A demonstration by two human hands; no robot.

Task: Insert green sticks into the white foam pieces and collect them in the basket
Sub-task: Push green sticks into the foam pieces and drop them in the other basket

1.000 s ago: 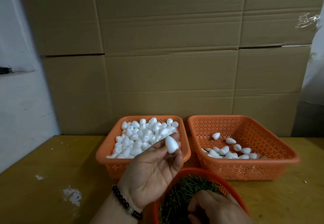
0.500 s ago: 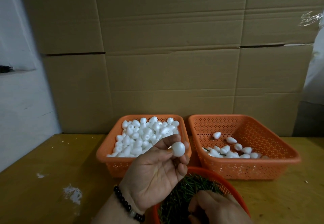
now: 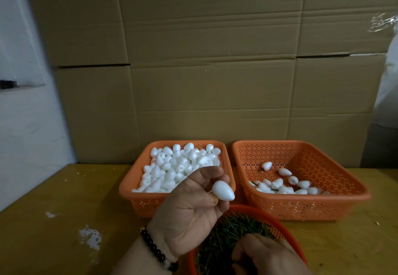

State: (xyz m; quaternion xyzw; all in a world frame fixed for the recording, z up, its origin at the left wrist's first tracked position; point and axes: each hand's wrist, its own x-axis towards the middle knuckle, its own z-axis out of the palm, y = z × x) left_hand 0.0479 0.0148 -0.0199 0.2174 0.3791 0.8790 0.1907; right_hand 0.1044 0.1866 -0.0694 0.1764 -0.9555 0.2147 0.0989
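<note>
The left hand (image 3: 189,210), palm up and raised above the desk (image 3: 64,221), pinches a white foam piece (image 3: 223,190) at its fingertips. The right hand (image 3: 267,255), knuckles up, reaches into the round basket (image 3: 286,229) of green sticks (image 3: 221,236); its grip cannot be told.

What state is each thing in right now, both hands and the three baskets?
Left hand: raised, pinching one foam piece.
Right hand: down in the green sticks; grip unclear.
Left basket: heaped with plain foam pieces.
Right basket: a few finished pieces inside.
Round basket: full of sticks.
</note>
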